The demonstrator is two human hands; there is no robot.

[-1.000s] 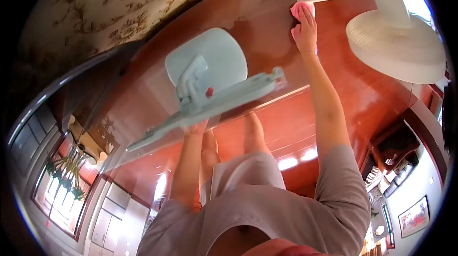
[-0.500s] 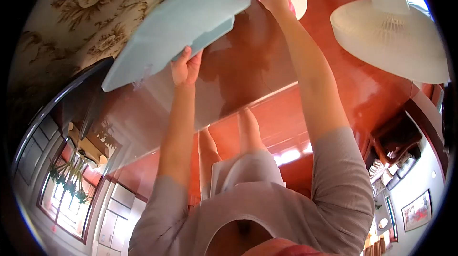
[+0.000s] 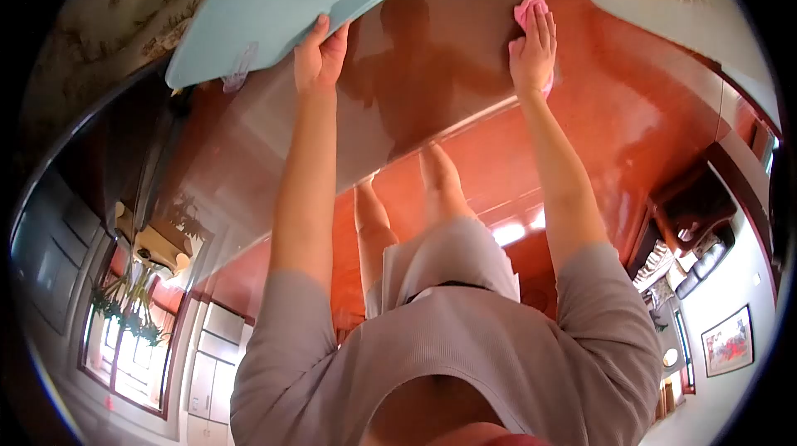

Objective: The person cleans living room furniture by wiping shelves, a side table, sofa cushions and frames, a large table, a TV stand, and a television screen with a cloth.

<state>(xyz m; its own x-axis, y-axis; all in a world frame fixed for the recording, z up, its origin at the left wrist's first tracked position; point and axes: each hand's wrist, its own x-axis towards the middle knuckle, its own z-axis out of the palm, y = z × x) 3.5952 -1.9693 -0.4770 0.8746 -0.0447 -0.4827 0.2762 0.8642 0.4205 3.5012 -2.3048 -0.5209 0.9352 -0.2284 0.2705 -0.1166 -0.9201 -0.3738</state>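
Observation:
My left hand grips the near edge of a light blue plastic panel, thumb on top. The panel looks like a box lid, tilted up over a glossy brown tabletop. A clear plastic clip hangs at its lower left corner. On the right, my right hand presses a pink cloth against the tabletop's right edge. Its fingers lie over the cloth, which shows beyond the fingertips and beside the wrist. The panel's far part is cut off at the top of the view.
A large whitish round-based object, perhaps a fan stand, is at the upper right on the reddish floor. Flower-patterned wall covering rises at the left. A dark glossy screen-like surface stands left of the tabletop.
My right hand has moved from the panel's far right end down to the tabletop's right edge with the pink cloth. The panel and my left hand have shifted upward in view.

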